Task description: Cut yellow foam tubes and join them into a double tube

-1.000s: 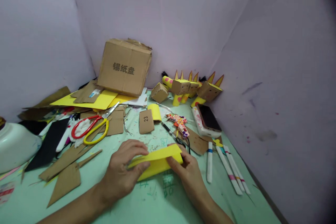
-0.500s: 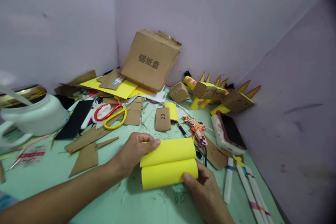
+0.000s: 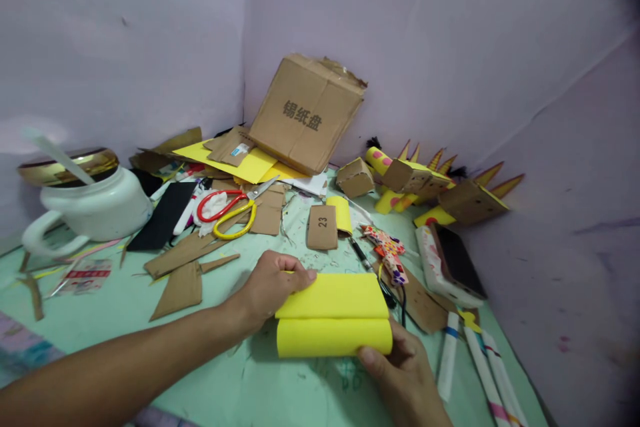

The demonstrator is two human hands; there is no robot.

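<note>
A sheet of yellow paper (image 3: 335, 296) is held low over the table, its near part curled into a roll. My left hand (image 3: 280, 283) pinches the far left edge between thumb and fingers. At the near right end, my right hand (image 3: 400, 367) grips the roll, thumb in front and fingers behind. Beyond the paper lie a small cardboard piece marked 23 (image 3: 323, 227) and a small yellow paper roll (image 3: 341, 215). Scissors (image 3: 235, 213) with red and yellow handles rest to the left, above pieces of cut cardboard (image 3: 177, 290).
A cardboard box (image 3: 310, 113) leans against the back wall. On the left stands a white mug (image 3: 97, 203). Spiky cardboard and yellow paper figures (image 3: 410, 177), a phone (image 3: 457, 257) and white sticks (image 3: 483, 367) line the right side. A patterned hot glue gun (image 3: 387, 250) lies near the paper.
The near roll stays in my hands while the far part of the yellow paper looks flatter than before. The whole view has shifted, so everything appears farther right.
</note>
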